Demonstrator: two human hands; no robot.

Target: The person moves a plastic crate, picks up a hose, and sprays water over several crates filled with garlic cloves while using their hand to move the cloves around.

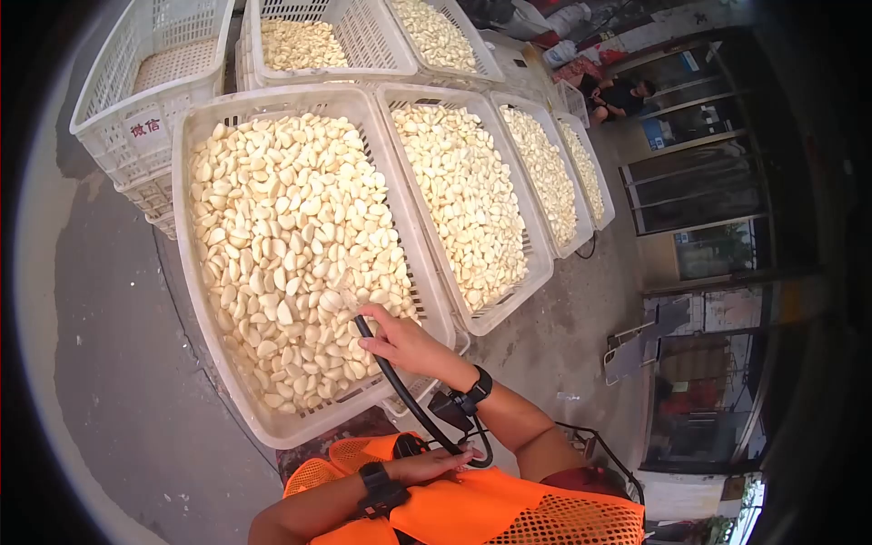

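Note:
A black hose [413, 407] runs from my waist up to a crate of peeled garlic cloves. My right hand [404, 342] is closed around the hose near its open end, just over the crate's near edge. A faint spray of water seems to leave the tip onto the garlic cloves [291, 236]. Lower down, at the front of my orange mesh vest [472, 509], my left hand [434, 465] grips a bend of the same hose; its fingers are partly hidden. The white plastic crate [213, 331] holding the cloves is slightly tilted in view.
More garlic-filled crates [536, 272] stand to the right and behind. At the far left rises a stack of white crates [118, 150]. A seated person [622, 98] is at the upper right, near glass-fronted doors [695, 182]. Grey concrete floor [118, 300] shows on the left.

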